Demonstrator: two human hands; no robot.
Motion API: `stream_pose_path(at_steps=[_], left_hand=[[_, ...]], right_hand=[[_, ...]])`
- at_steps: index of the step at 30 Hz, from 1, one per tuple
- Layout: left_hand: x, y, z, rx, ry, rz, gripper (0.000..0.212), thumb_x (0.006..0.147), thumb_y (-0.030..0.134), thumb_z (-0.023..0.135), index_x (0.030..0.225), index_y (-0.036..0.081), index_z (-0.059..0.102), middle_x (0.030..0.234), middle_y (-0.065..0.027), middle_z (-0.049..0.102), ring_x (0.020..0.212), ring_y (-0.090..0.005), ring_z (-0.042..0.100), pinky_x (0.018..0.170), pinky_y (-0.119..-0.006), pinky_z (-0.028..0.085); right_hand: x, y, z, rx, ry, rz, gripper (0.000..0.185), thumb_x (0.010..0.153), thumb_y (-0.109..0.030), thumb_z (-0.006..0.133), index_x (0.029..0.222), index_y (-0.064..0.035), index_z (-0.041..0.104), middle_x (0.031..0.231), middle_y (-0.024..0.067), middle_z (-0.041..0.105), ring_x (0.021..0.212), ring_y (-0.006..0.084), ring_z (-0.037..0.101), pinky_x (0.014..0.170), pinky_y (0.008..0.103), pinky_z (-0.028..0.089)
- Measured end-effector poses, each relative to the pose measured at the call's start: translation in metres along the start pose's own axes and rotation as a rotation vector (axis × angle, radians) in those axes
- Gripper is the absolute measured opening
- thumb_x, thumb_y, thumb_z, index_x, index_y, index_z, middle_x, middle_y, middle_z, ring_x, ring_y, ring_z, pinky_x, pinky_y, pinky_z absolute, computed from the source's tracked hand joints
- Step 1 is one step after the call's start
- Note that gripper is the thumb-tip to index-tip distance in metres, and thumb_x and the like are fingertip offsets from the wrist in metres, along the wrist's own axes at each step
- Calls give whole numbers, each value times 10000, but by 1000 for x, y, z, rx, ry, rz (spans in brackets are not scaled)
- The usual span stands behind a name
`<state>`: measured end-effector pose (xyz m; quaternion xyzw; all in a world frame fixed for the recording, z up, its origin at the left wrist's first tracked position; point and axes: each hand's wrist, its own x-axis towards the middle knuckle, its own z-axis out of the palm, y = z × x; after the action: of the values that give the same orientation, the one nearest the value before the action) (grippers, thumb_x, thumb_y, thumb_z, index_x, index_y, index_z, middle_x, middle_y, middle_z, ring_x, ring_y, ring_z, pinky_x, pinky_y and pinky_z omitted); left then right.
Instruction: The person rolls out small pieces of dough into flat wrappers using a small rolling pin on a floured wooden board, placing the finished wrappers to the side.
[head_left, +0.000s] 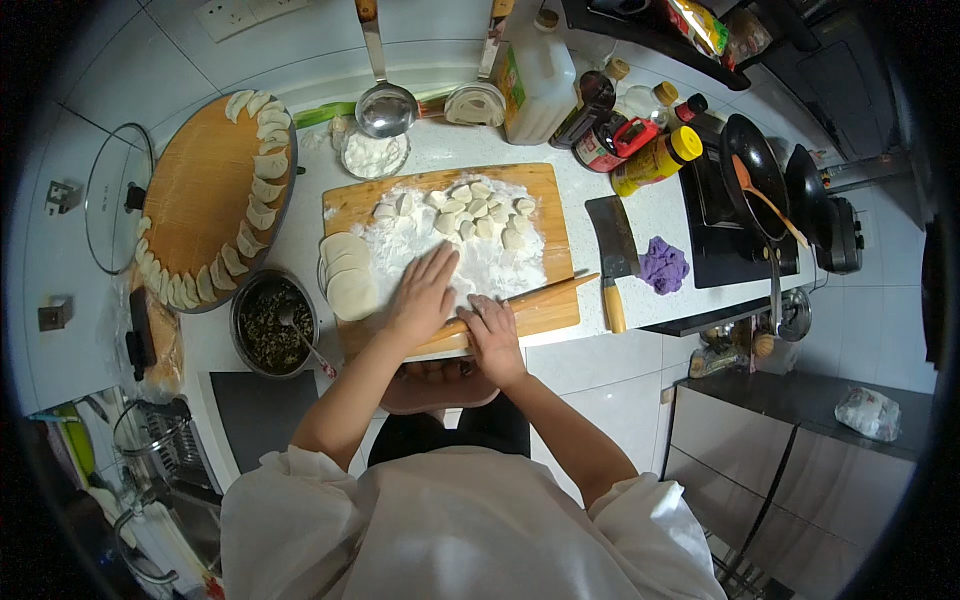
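Note:
My left hand lies palm down with fingers stretched out on the floured wooden cutting board; whatever is beneath the palm is hidden. Across a thin wooden rolling pin near the board's front edge rests my right hand, its fingers bent over the wood. Beyond both hands, several cut dough pieces sit in white flour. A stack of rolled dough wrappers overlaps at the board's left side. Left of the board is a metal bowl of dark green filling with a spoon in it.
A round tray carries dumplings along its rim. Right of the board lie a cleaver and a purple cloth. Behind stand a flour bowl, a ladle, a large jug and bottles. A wok is farther right.

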<state>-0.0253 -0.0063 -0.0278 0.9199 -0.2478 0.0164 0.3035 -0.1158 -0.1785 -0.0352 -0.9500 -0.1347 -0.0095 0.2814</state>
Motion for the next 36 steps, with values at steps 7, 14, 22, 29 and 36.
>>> stream_pose_path(at_steps=[7,14,22,29,36], left_hand=[[-19,-18,-25,-169,-109,-15,448,888,59,580,1333,101,577,1474,-131,482,1345,-334,467,1154,-452,325],[-4,15,-4,-21,72,-240,274,832,160,738,1070,66,638,1103,-120,605,1058,-351,556,938,-430,451],[-14,14,-4,-364,-267,-310,234,853,57,662,1087,45,660,1061,-142,681,986,-343,656,853,-427,513],[-8,14,2,-323,-149,-302,225,881,79,590,1074,48,701,1076,-166,674,1037,-356,625,914,-447,499],[-16,6,4,-293,-110,-401,190,852,112,695,1023,30,700,997,-146,677,890,-332,656,792,-405,526]], right_hand=[[0,-1,-4,8,-27,2,462,866,-47,594,1319,-122,546,1432,139,465,1376,322,404,1197,527,246],[-3,9,-17,-2,-44,-5,454,852,-49,613,1300,-104,567,1411,145,485,1354,339,427,1187,529,257],[-1,21,-29,-159,-67,21,582,960,-293,579,1462,-46,419,1524,182,389,1415,360,359,1183,510,257],[60,31,-12,-236,-9,49,651,1010,-406,471,1498,9,355,1567,212,336,1455,363,305,1190,487,237],[25,14,-16,-286,-51,40,674,996,-403,483,1504,17,340,1570,219,330,1455,362,313,1190,485,240]])
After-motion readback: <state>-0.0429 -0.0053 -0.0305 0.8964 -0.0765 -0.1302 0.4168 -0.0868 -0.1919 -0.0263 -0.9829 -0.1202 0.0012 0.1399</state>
